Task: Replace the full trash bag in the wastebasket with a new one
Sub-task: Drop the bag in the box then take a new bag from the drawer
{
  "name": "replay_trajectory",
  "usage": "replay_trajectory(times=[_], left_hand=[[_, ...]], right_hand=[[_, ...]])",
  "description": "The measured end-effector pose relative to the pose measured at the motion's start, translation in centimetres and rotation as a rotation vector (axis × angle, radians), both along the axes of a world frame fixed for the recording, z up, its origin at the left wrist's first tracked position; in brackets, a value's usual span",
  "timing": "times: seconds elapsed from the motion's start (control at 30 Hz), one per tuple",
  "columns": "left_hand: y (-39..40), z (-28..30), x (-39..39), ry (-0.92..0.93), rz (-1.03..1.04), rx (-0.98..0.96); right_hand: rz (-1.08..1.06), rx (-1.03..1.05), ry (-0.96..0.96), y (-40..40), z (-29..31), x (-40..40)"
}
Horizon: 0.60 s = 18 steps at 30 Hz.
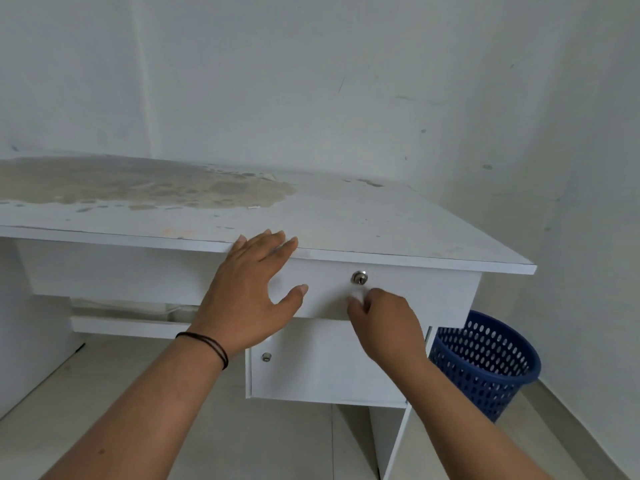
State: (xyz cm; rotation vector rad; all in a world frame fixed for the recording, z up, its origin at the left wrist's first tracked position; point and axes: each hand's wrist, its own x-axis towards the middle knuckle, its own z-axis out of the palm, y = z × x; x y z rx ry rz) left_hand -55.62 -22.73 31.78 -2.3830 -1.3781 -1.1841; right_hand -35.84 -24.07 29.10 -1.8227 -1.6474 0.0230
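— Where are your hands right now?

— My left hand (249, 292) lies flat against the front edge of the desk (363, 220), fingers straight and a little spread, fingertips on the lip of the top, thumb out across the drawer front (415, 292). My right hand (384, 323) is at the same drawer, just below the lock (359, 278), fingers curled in towards the panel.

— Curled on something?

— I cannot tell. There is a pale blur at my fingertips, and the back of my hand covers whatever they meet.

— And the wastebasket?

— The blue wastebasket (485, 362) stands on the floor (121, 393) to the right of the desk, beside the cabinet side and near the wall (571, 168). It is lower than my right hand and to its right, apart from it; my left hand is well away from it.

— Is there a bag in it?

— I cannot make one out. The desk hides its left part and my right forearm crosses in front of it, so I see only the holed wall and part of the rim.

— Anything else?

— A small door (322, 362) with a little knob (266, 357) below the drawer, and a dark band (207, 342) round my left wrist.
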Motion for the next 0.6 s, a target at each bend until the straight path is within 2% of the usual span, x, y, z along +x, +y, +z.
replay_trajectory(times=[0.2,0.4,0.6], left_hand=[[-0.4,0.9,-0.7,0.058,-0.075,-0.09],[-3.8,0.4,0.1,0.086,-0.067,0.088],[-6.2,-0.3,0.3,-0.006,-0.119,0.022]], right_hand=[[0.016,0.025,0.027,-4.0,-0.7,-0.1],[0.017,0.02,0.019,-7.5,-0.9,-0.2],[-0.027,-0.059,-0.068,-10.2,-1.5,-1.1]])
